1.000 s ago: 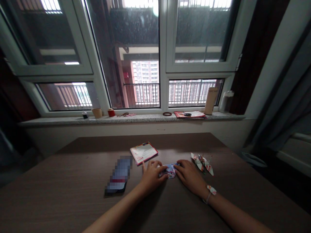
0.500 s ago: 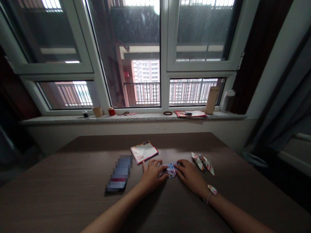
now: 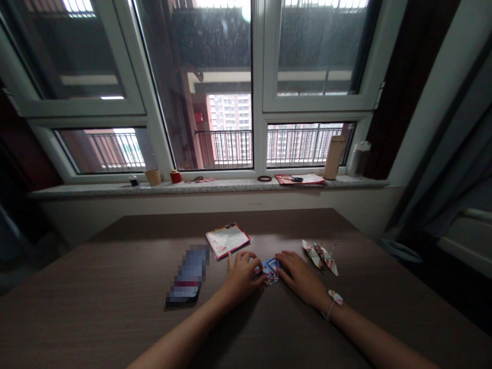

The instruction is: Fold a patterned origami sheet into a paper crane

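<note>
One round tan cup (image 3: 152,178), centre-left; lower centre, half-curled left hand (image 3: 243,272) and right hand (image 3: 299,274) touch patterned paper (image 3: 271,273), grip's hold unclear.

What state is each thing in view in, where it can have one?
Patterned paper: apparently folded, partly covered.
Left hand: palm down, fingers bent at the paper's left side.
Right hand: palm down, fingers at its right side.
Phone: lying flat, screen pixelated.
Red-edged sheets: lying flat.
White-and-red paper: folded.
Tan flask: upright.
Scissors: lying; too small to tell open or shut.
</note>
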The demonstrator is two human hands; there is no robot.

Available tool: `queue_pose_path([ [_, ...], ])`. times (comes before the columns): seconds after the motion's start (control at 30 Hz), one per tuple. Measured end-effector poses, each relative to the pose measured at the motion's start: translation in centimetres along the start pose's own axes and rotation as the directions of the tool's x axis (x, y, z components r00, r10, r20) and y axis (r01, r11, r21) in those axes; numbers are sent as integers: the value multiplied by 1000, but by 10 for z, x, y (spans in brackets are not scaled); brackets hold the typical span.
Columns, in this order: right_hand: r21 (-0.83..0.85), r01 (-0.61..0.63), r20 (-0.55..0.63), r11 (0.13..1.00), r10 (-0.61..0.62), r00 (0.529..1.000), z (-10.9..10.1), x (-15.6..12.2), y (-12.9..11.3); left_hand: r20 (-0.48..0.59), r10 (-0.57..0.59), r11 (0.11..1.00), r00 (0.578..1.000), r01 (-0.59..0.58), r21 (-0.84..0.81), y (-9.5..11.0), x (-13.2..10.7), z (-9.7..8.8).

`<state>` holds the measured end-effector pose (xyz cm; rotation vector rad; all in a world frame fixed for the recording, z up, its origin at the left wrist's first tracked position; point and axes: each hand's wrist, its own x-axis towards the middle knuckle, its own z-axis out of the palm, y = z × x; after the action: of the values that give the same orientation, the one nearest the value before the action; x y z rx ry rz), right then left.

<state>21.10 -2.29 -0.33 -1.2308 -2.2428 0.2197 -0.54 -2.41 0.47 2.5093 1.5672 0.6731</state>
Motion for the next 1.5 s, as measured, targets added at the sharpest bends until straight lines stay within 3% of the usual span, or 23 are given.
queue_pose_path([
  [0.47,-88,25,-57,996,-30,998,-4,-1,-4,-9,47,999,999,-47,-7,-3,2,3],
  [1.5,-105,-41,25,994,43,999,-5,3,-7,54,-20,1000,998,20,3,-10,5,6],
])
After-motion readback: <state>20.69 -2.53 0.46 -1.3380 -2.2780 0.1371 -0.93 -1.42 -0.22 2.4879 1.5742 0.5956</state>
